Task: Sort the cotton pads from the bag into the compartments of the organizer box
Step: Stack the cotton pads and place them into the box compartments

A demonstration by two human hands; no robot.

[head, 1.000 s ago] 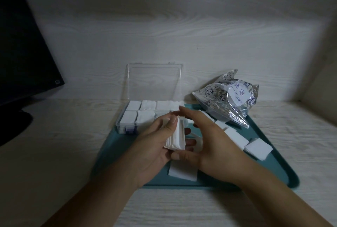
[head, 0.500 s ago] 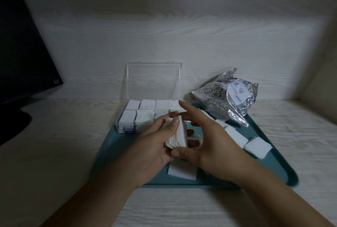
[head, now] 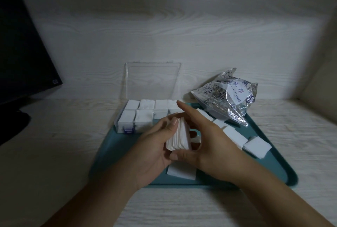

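Hiding organizer box (head: 127, 117) right compartments: hands gripping pad stack (head: 179, 135).

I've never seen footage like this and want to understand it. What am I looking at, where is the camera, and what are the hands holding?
There is no machine: a person wears a camera on the head, looking down at their own hands. The left hand and right hand together hold a stack of white cotton pads. Below is a teal tray on a pale wooden surface. On it sit a clear organizer box with its lid up and pads inside, loose pads, and a crinkled bag.
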